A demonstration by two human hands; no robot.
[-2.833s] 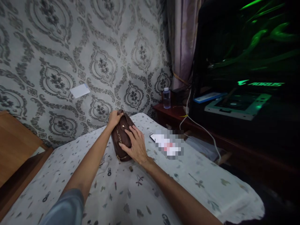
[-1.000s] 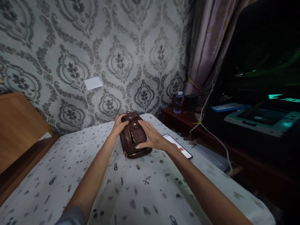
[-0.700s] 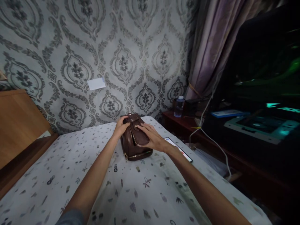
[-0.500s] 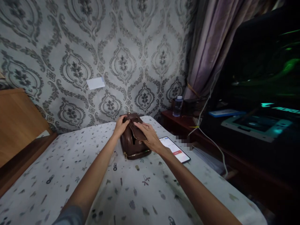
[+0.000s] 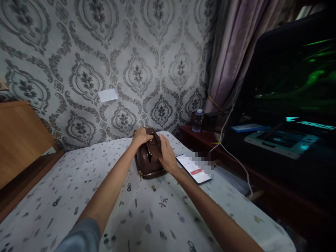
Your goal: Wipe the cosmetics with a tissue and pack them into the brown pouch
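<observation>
A brown leather handbag point(image 5: 145, 162) stands on the patterned sheet near the wall, with metal-toned zip trim along its lower edge. Over its top left lies my left hand point(image 5: 141, 136), fingers curled onto the bag and thumb reaching in towards its top middle. My right hand point(image 5: 168, 155) is at the bag's right side, holding the raised flap point(image 5: 155, 148) with its fingers pointing up along it. A dark gap shows under the flap. What lies inside the bag is hidden.
Just right of the bag lies a phone point(image 5: 194, 170) with its screen lit. A bottle point(image 5: 197, 120) stands on the dark red side table point(image 5: 185, 131). A white cable point(image 5: 240, 166) hangs by a large dark screen point(image 5: 288, 77). A wooden board point(image 5: 23, 136) borders the left.
My left hand has slid right over the bag's top, its thumb further inward. My right hand has turned more upright and shifted slightly right, tilting the flap up. The view has moved slightly.
</observation>
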